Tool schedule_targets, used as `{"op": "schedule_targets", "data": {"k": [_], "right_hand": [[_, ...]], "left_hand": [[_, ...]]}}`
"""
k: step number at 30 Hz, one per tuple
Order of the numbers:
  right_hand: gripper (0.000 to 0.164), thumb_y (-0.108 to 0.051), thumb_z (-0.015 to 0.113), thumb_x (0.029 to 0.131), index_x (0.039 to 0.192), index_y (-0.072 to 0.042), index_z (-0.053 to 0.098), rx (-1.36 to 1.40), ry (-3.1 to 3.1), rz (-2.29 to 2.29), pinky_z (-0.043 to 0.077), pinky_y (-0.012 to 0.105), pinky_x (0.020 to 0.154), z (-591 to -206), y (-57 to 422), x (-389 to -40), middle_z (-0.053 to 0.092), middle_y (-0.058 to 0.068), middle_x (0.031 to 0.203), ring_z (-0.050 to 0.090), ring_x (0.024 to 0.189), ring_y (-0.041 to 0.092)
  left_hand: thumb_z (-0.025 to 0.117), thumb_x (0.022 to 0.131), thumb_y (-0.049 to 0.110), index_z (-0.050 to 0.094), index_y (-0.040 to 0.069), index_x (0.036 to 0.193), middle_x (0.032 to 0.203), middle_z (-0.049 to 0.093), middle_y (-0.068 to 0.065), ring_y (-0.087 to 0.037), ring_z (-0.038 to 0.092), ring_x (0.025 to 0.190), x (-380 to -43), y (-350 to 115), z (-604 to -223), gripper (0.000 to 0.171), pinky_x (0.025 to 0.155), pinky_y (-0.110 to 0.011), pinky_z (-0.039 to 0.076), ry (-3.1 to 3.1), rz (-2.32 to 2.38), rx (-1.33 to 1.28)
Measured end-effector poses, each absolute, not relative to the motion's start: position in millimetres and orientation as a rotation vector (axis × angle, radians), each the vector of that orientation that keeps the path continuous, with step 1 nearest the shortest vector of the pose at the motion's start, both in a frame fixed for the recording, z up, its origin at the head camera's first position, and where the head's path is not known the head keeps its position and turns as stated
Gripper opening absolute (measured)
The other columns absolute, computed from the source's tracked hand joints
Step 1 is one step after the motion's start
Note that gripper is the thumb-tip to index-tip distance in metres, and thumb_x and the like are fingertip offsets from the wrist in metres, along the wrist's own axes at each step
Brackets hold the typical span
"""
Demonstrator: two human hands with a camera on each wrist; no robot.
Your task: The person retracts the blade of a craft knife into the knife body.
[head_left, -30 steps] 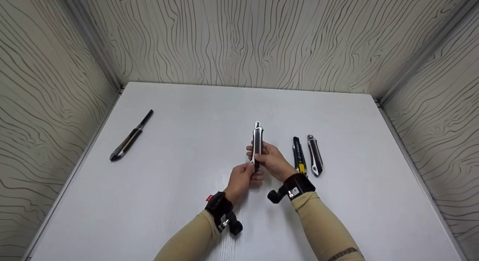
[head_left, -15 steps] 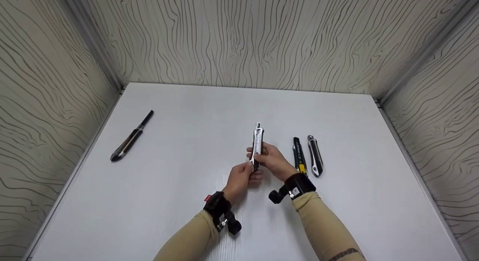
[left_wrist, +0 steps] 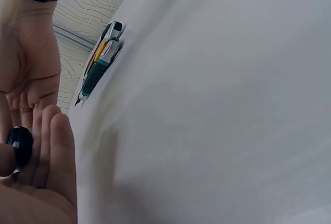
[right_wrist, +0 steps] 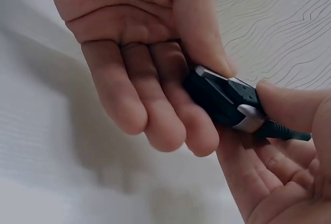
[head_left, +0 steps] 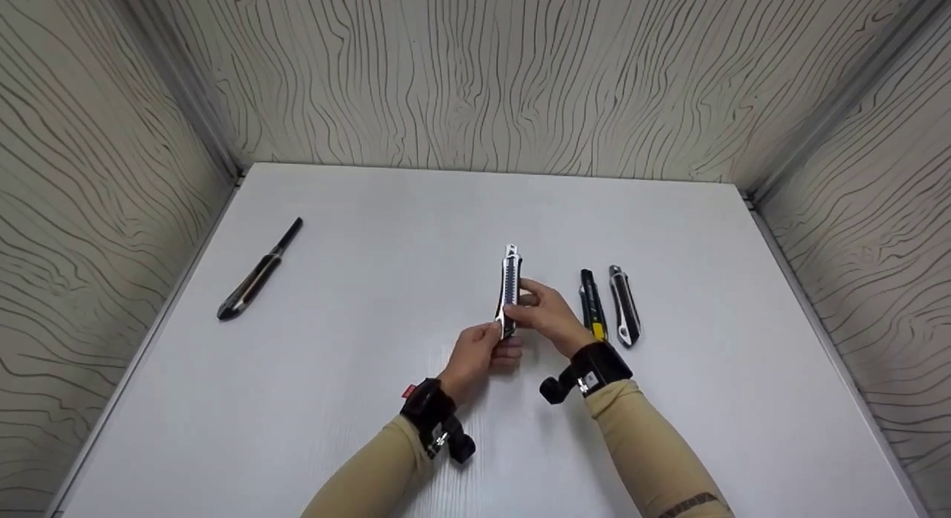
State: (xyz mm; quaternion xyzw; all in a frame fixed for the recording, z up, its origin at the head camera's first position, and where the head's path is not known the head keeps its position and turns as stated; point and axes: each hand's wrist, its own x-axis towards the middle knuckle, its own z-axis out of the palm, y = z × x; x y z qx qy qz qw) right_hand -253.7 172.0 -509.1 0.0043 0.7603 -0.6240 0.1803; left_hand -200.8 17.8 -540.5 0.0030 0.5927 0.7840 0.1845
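Watching remotely, I saw the left grip (head_left: 477, 351) and right grip (head_left: 551, 319) pinching the utility knife (head_left: 510, 280), which I judged might twist if either slipped.

White table (head_left: 371, 235), flat top. Left side: dark knife (head_left: 251, 287) lying slantwise, narrow end toward back edge. Right of middle: green cutter (head_left: 591, 299) with yellow patch; silver-and-black cutter (head_left: 625, 302) just beside.

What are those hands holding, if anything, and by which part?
A silver-and-black utility knife: the left hand grips its near end, and the right hand holds it slightly farther up, along the handle's lower half.
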Motion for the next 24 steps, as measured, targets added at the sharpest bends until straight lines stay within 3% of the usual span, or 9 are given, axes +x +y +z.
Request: {"op": "schedule_targets", "data": {"k": [8, 15, 20, 24], "right_hand": [[0.061, -0.006, 0.067, 0.089, 0.143, 0.004, 0.041, 0.010, 2.165, -1.761, 0.059, 0.034, 0.086, -510.0, 185.9, -250.3, 0.061, 0.029, 0.125, 0.069, 0.094, 0.019], [0.058, -0.004, 0.065, 0.090, 0.141, 0.008, 0.041, 0.017, 2.184, -1.762, 0.059, 0.034, 0.085, -511.5, 201.8, -247.9, 0.061, 0.031, 0.124, 0.069, 0.094, 0.021], [0.059, -0.005, 0.065, 0.090, 0.141, 0.008, 0.040, 0.034, 2.218, -1.746, 0.058, 0.032, 0.087, -510.3, 215.2, -245.8, 0.059, 0.031, 0.126, 0.068, 0.097, 0.021], [0.060, -0.006, 0.065, 0.091, 0.143, 0.007, 0.039, 0.056, 2.247, -1.708, 0.059, 0.033, 0.086, -504.7, 224.3, -242.6, 0.060, 0.031, 0.124, 0.069, 0.095, 0.020]], "left_hand": [[0.036, 0.106, 0.016, 0.054, -0.015, 0.122, 0.103, 0.071, -0.024, -0.014, 0.070, 0.077, -201.2, 28.2, -539.1, 0.040, 0.079, -0.036, 0.061, 1.659, 2.128, -0.030], [0.040, 0.103, 0.014, 0.058, -0.015, 0.114, 0.097, 0.071, -0.023, -0.015, 0.068, 0.075, -200.6, 43.3, -533.2, 0.036, 0.074, -0.037, 0.062, 1.720, 2.053, -0.032], [0.042, 0.102, 0.011, 0.060, -0.016, 0.109, 0.098, 0.070, -0.029, -0.016, 0.068, 0.073, -202.1, 55.0, -533.5, 0.032, 0.072, -0.037, 0.062, 1.766, 2.035, 0.008], [0.043, 0.102, 0.010, 0.061, -0.015, 0.107, 0.093, 0.070, -0.024, -0.015, 0.066, 0.072, -204.4, 64.4, -532.6, 0.031, 0.071, -0.036, 0.062, 1.762, 2.012, 0.020]]}}
